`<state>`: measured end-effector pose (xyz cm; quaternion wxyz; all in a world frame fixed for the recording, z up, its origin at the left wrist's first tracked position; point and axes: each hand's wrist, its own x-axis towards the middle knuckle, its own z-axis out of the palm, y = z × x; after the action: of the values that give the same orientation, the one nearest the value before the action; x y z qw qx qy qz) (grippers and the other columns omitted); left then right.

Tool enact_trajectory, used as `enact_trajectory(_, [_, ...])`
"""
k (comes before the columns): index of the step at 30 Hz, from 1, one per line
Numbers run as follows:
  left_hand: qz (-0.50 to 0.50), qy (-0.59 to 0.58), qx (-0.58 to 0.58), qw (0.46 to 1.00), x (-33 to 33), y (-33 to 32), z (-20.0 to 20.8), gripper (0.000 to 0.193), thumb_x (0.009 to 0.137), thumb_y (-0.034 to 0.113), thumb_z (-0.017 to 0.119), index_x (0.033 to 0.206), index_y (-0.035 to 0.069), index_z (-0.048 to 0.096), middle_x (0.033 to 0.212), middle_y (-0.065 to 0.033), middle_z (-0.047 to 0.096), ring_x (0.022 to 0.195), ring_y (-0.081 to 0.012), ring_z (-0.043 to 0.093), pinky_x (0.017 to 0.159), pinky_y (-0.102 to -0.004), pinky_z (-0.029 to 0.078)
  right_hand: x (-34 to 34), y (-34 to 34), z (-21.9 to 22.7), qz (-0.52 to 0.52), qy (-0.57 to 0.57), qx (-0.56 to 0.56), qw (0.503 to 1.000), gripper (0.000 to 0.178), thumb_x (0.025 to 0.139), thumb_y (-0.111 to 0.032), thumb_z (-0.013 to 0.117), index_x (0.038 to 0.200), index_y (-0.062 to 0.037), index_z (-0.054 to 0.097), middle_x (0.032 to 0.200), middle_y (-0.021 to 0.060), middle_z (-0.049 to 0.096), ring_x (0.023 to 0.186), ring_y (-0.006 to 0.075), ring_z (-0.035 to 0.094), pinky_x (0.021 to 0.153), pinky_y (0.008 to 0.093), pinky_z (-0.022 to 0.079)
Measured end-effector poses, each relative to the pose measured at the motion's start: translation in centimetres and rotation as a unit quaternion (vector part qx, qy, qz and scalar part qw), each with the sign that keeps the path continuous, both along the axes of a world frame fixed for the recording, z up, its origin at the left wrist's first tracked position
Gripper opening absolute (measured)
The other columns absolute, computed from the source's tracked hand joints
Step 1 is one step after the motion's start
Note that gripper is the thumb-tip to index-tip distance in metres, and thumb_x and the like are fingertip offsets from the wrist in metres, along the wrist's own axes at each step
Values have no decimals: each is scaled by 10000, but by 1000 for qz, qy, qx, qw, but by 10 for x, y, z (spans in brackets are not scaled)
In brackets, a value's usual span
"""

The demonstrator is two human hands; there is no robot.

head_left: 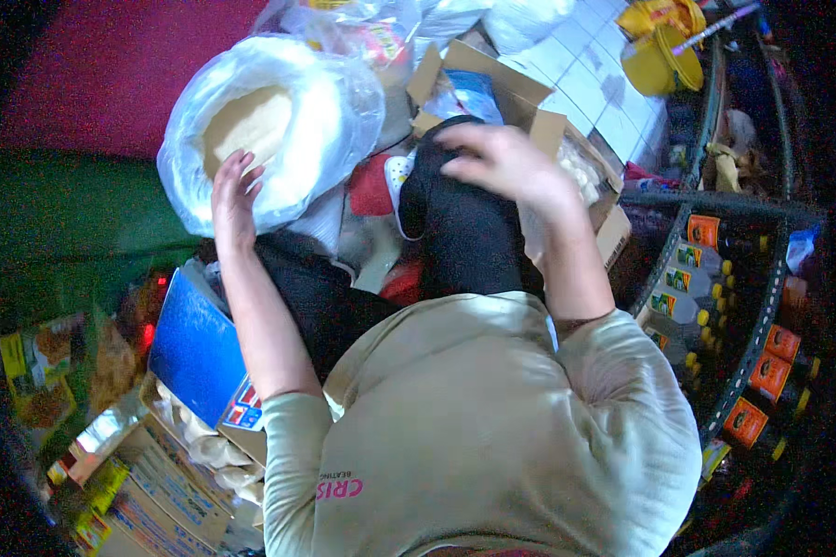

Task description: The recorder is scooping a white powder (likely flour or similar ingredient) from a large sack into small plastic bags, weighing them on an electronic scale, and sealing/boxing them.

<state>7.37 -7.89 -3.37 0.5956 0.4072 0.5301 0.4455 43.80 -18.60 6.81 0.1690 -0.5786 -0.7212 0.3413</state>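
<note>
A large white plastic sack (pixel 330 107) stands wide open in front of me, holding a pale cream, powdery or grainy material (pixel 255 121). At the sack's near left rim is my left hand (pixel 236 197), fingers slightly bent and apart, with nothing visible in it. My right hand (pixel 500 160), somewhat blurred, is over my right knee with its fingers stretched out and no object visible in it. Just beyond that hand is an open cardboard box (pixel 529 84) with a blue and clear plastic package (pixel 474 96) inside.
Another carton (pixel 608 200) with white pieces stands at the right. Bottles (pixel 678 302) line a rack farther right. A yellow bucket (pixel 659 65) is on the tiled floor (pixel 576 56). At my left are a blue box (pixel 190 343) and stacked cartons (pixel 163 483).
</note>
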Motion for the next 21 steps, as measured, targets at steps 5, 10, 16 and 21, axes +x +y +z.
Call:
enact_trajectory(5, [10, 0, -1, 1000, -1, -2, 3, 470, 898, 345, 574, 1253, 50, 485, 1220, -94, 569, 992, -181, 568, 854, -299, 421, 127, -30, -65, -311, -4, -38, 950, 379, 859, -207, 630, 1180, -12, 575, 1041, 108, 653, 946, 180, 604, 839, 307, 471])
enact_trajectory(10, [-15, 35, -9, 999, 3, -7, 3, 444, 904, 306, 568, 1251, 41, 485, 1210, -98, 572, 987, -184, 568, 860, -308, 411, 142, -12, -156, -354, 174, 32, 918, 317, 867, -199, 619, 1118, -5, 611, 1017, 88, 654, 911, 150, 598, 811, 283, 467])
enact_trajectory(16, [-38, 90, -26, 995, 8, -5, 6, 451, 882, 286, 590, 1241, 32, 492, 1207, -88, 564, 1000, -185, 557, 882, -308, 391, 98, 81, -283, -379, 104, 59, 918, 290, 811, -253, 605, 1002, -45, 672, 934, 204, 661, 895, 308, 648, 812, 383, 490])
enact_trajectory(21, [-17, 129, -45, 990, 13, -4, 10, 445, 873, 284, 593, 1222, 25, 499, 1187, -92, 567, 995, -190, 558, 893, -305, 384, 83, 146, -356, -409, -15, -129, 903, 335, 814, -331, 588, 965, -43, 669, 966, 178, 669, 912, 318, 644, 803, 388, 499])
